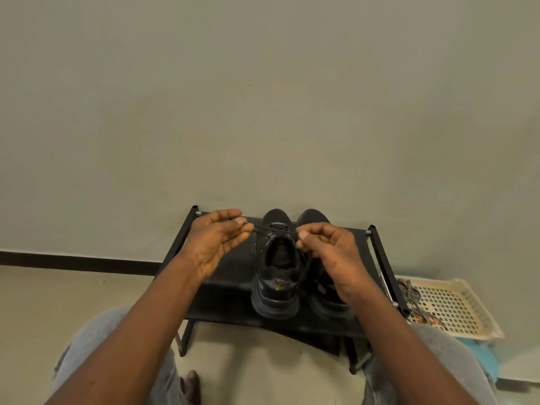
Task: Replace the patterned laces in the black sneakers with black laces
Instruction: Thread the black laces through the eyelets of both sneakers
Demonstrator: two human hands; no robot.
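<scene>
The left hand (217,241) is held out wide of the shoe with its palm turned in. Its fingers are mostly loose, with only thumb and fingertips nipping one end of the black lace (274,229), I'd say to draw it snug. The lace crosses the top eyelets of the sneaker (276,287), which sits heel towards the person on a low rack (222,287) beside the second sneaker (314,217). The right hand (327,252), curled tighter, pinches the other end. Off right, the patterned laces (412,296) lie in a basket (461,311), seemingly set aside.

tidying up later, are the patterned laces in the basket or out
In: the patterned laces lie coiled at the left of the cream basket.
</scene>
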